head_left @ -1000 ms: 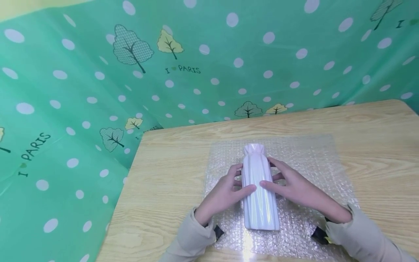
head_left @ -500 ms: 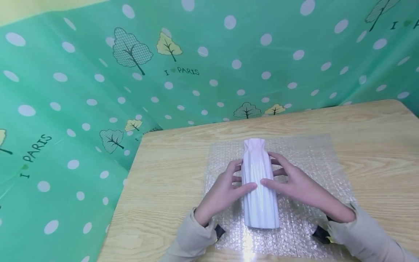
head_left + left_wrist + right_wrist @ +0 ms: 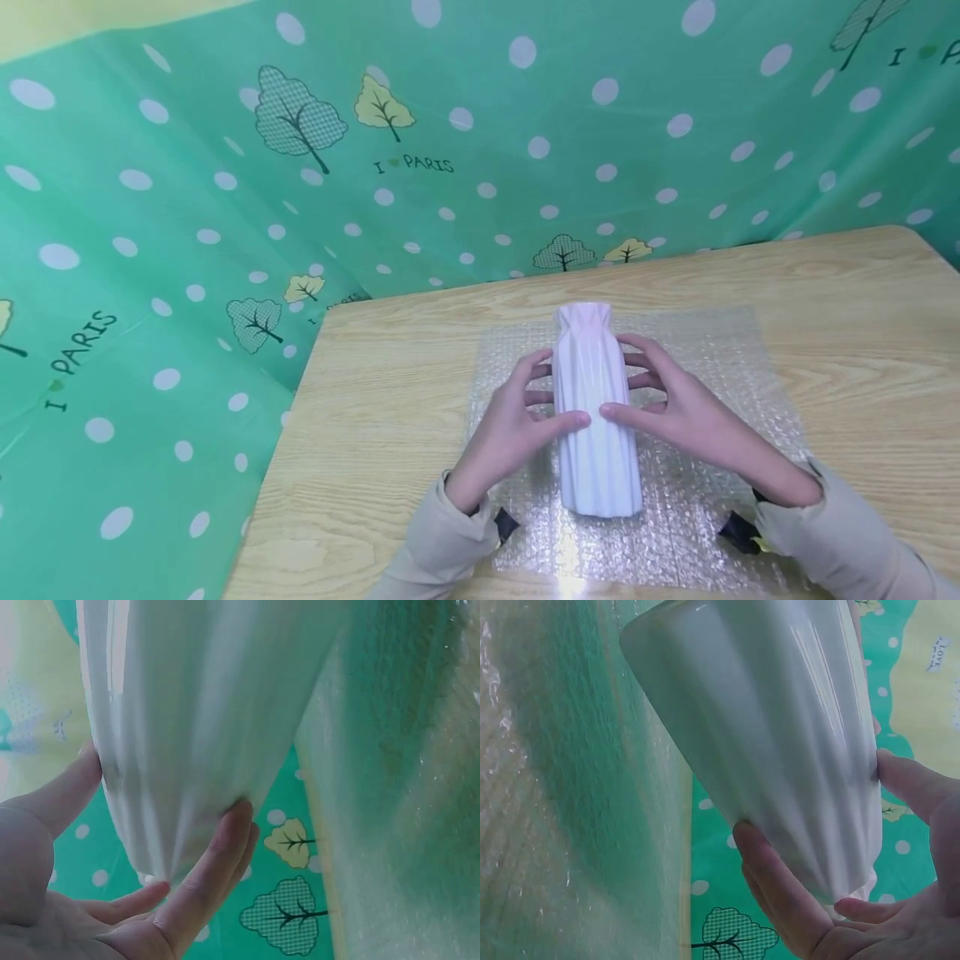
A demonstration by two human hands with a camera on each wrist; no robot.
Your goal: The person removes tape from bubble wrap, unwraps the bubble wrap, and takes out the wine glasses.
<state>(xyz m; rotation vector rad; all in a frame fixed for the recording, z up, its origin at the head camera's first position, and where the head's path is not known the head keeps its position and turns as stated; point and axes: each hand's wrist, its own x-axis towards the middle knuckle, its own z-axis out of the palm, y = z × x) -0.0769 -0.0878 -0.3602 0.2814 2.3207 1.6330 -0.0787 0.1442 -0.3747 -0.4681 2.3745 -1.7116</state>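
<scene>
A white fluted vase [image 3: 596,467] with a pinched neck is held between both hands, its neck pointing toward the back of the table. My left hand [image 3: 512,425] grips its left side, thumb on top and fingers round the flank. On the opposite side my right hand [image 3: 678,417] grips it the same way, the two thumbs nearly meeting. In the right wrist view the vase [image 3: 757,727] appears raised above a sheet of bubble wrap [image 3: 547,825]. The fingers' undersides are partly hidden in the head view.
The bubble wrap [image 3: 720,358] lies flat on a wooden table [image 3: 375,417] beneath the vase. Behind and left of the table hangs a green dotted cloth [image 3: 172,292] printed with trees. Black straps [image 3: 738,533] show at the sleeve cuffs.
Both hands have lifted the vase a little and moved it slightly toward the back, its neck rising in the head view. The grip looks the same.
</scene>
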